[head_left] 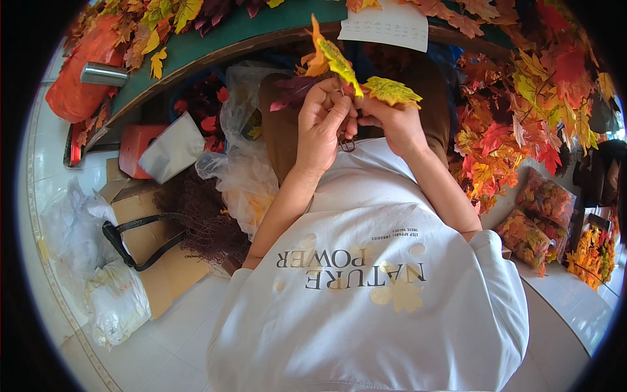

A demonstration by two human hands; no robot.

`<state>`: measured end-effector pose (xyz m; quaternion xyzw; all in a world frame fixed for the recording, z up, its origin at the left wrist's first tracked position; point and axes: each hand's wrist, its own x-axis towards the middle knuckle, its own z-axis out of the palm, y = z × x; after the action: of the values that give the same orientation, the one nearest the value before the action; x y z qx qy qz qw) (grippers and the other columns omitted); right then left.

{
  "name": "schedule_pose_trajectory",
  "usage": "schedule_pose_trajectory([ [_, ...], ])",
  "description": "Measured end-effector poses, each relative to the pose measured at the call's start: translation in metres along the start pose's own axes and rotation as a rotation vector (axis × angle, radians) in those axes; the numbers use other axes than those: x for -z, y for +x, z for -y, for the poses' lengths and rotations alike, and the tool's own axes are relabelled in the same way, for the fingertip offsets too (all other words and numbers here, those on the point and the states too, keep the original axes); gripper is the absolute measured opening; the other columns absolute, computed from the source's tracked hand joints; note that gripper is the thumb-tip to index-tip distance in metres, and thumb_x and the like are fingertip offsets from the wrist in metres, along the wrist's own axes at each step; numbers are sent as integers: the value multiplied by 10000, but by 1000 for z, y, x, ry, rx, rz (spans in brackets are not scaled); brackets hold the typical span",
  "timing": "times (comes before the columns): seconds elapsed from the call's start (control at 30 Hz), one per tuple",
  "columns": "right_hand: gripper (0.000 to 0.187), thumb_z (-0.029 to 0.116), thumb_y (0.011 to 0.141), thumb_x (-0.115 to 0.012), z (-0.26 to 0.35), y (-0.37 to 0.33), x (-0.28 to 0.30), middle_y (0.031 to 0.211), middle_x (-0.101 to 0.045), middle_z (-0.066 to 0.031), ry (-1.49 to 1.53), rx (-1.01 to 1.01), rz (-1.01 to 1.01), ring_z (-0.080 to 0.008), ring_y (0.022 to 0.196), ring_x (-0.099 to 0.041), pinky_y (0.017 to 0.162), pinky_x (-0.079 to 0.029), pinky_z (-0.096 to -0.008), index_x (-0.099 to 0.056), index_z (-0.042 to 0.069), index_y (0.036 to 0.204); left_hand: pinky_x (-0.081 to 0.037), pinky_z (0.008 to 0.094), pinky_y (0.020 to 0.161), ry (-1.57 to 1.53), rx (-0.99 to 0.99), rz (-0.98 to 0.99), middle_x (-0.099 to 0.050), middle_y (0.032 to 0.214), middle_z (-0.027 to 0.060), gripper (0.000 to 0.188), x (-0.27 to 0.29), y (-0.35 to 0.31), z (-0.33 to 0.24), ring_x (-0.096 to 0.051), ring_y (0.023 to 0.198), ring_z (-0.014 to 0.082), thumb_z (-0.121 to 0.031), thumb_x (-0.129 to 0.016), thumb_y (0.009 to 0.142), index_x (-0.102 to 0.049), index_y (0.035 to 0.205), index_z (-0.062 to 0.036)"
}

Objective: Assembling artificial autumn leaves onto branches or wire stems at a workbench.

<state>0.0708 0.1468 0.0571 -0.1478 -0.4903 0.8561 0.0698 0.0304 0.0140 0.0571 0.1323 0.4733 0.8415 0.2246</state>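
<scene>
Held up in front of my lap, my left hand [322,124] pinches the stem of a sprig of artificial autumn leaves. An orange leaf [316,60] and a yellow-green leaf [340,66] stand up above its fingertips, and a dark purple leaf [290,93] sticks out to its left. My right hand [396,124] is closed close against the left, its fingertips at the same stem. Over its knuckles lies another yellow-green leaf [392,91]. A thin dark stem loop [347,146] hangs below the fingers. The exact grip between the fingertips is hidden.
A green table [215,36] curves ahead, with leaves and a written paper sheet [385,26] at its edge. Leaf garlands [496,130] hang at the right, above bagged leaves [526,238]. At left are an orange-red bag [85,78], a cardboard box [147,255] and plastic bags [117,300].
</scene>
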Motion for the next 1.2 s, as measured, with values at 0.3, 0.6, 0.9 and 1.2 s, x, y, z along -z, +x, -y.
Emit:
schedule_pose_trajectory([
  [0.3,91,68,792,-650,29,-13,-17,737,-617,-22,-359,3,113,-83,639,-577,565,-484,-220,-616,2,846,-391,178,426,68,-62,-105,-591,741,38,126,-7,-4,-17,-487,475,60,-12,-615,836,-558,947,9],
  [0.6,169,-4,765,-689,21,-21,-23,861,-666,-42,-432,489,-3,-81,766,-608,686,-500,-235,-630,-41,918,-402,188,427,-81,-79,-113,-624,746,66,135,-21,-10,-33,-523,488,81,-13,-622,823,-580,949,13],
  [0.9,135,109,875,-598,38,-25,-31,821,-629,-62,507,-75,-58,-128,692,-616,622,-533,-238,-589,3,958,-479,223,512,-119,-93,-65,-602,761,22,194,-40,-20,-42,-585,606,108,-76,-613,861,-582,1048,-34],
  [1.2,204,214,896,-576,25,-28,-29,718,-592,-62,561,-161,95,-135,539,-539,487,-461,-249,-582,12,882,-467,237,511,-20,-104,-45,-585,712,21,262,-40,-20,-41,-564,571,107,3,-602,831,-564,1089,18],
])
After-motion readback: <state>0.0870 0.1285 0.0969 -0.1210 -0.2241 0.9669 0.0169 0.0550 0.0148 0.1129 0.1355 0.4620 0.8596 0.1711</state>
